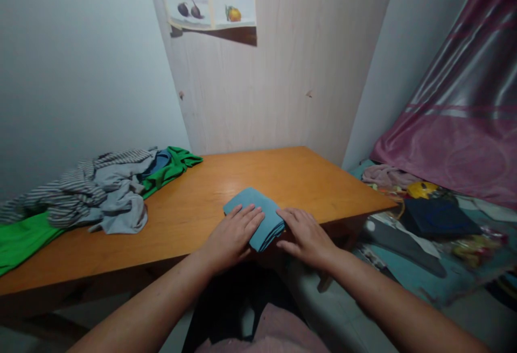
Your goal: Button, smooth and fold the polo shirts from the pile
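A blue-green cloth or garment (270,228), folded into a small thick bundle, lies at the front edge of the wooden table (278,171). Its stacked layers show along the right side. My left hand (234,230) rests flat on top of it with the fingers stretched out. At the bundle's right edge, my right hand (306,235) touches the folds with its fingertips, its thumb held apart. Neither hand is closed around the cloth.
Left on the table lies a loose heap of clothes: a striped garment (72,188), a grey one (125,207) and green pieces (172,167). Right of the table, a low blue-green surface (456,283) carries a dark flat box (438,217) and clutter beneath a pink curtain (456,143).
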The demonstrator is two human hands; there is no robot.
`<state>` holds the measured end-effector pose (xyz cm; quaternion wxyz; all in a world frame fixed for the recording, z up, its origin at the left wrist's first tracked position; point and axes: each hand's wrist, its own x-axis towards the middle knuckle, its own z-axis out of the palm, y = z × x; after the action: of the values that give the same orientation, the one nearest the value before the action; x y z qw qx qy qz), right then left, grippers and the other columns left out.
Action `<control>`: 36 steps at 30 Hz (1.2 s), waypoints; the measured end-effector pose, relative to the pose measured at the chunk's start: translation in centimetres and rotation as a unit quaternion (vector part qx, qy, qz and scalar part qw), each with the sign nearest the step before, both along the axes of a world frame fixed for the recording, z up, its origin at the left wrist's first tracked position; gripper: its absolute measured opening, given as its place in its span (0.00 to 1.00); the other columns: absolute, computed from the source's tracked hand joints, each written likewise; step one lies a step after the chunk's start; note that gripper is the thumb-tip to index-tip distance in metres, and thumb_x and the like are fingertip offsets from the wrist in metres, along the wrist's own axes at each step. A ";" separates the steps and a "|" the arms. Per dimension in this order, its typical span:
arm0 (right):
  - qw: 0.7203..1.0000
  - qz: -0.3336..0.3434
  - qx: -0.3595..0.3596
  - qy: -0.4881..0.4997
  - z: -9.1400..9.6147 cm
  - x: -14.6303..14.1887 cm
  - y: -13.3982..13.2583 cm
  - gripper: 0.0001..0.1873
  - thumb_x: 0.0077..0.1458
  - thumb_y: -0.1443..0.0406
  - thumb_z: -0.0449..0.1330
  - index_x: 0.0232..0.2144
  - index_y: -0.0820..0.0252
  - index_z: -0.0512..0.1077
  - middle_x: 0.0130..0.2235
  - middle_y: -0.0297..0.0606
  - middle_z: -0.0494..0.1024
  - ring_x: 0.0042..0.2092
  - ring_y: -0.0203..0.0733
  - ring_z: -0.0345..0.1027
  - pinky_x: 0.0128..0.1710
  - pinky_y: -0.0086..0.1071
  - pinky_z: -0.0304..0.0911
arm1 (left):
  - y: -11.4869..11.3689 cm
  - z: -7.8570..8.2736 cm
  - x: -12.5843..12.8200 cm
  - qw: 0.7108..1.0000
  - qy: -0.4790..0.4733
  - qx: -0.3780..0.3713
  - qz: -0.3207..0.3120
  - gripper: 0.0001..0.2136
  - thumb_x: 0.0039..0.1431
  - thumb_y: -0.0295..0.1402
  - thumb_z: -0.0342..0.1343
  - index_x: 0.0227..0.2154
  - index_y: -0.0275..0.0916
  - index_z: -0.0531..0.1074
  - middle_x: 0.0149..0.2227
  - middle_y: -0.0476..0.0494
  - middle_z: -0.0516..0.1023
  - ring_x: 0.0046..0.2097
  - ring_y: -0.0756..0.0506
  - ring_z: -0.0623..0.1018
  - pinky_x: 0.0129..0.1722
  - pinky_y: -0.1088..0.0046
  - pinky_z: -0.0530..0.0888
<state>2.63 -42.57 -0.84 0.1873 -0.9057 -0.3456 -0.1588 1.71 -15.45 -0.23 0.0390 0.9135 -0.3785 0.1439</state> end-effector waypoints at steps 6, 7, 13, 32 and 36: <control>0.996 -0.004 0.084 -0.019 1.8 0.1 0.8 0.18 0.54 0.69 0.58 0.49 0.59 0.72 0.42 0.42 0.76 0.45 0.48 0.69 0.47 0.41 0.65 | 0.0 2.0 -1.1 0.992 0.033 -0.125 0.005 0.28 0.60 0.31 0.52 0.64 0.40 0.62 0.64 0.37 0.70 0.65 0.39 0.69 0.65 0.55 0.65; 0.993 -0.004 0.116 -0.020 2.6 0.4 0.9 0.16 0.54 0.68 0.59 0.47 0.58 0.73 0.41 0.41 0.76 0.44 0.47 0.69 0.46 0.40 0.65 | -0.1 2.8 -1.1 0.983 0.047 -0.177 0.010 0.26 0.61 0.31 0.51 0.63 0.41 0.63 0.62 0.38 0.72 0.63 0.39 0.72 0.63 0.56 0.68; 0.929 0.050 0.344 0.125 7.1 3.2 2.4 0.28 0.52 0.57 0.69 0.53 0.56 0.69 0.49 0.41 0.78 0.48 0.47 0.72 0.51 0.42 0.66 | -0.9 7.3 0.4 0.856 0.144 -0.496 -0.008 0.17 0.66 0.41 0.56 0.52 0.37 0.73 0.53 0.37 0.79 0.55 0.38 0.77 0.57 0.59 0.72; 0.807 0.204 0.424 0.356 6.1 5.8 6.0 0.28 0.51 0.56 0.73 0.52 0.58 0.73 0.54 0.44 0.79 0.55 0.50 0.72 0.59 0.47 0.64 | 0.0 4.3 2.7 0.672 0.259 -0.694 -0.005 0.27 0.58 0.39 0.67 0.58 0.42 0.65 0.54 0.38 0.77 0.54 0.41 0.77 0.57 0.62 0.72; 0.813 0.194 0.420 0.353 6.4 5.9 6.1 0.28 0.51 0.56 0.73 0.51 0.58 0.74 0.53 0.44 0.79 0.55 0.50 0.72 0.59 0.47 0.64 | -0.2 4.7 2.7 0.655 0.258 -0.710 -0.008 0.16 0.60 0.39 0.65 0.47 0.39 0.72 0.48 0.40 0.80 0.50 0.43 0.79 0.54 0.64 0.73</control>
<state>8.55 -36.51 5.58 0.6853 -0.6472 -0.3239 0.0818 4.45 -15.68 4.50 0.7731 0.6047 -0.1432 0.1270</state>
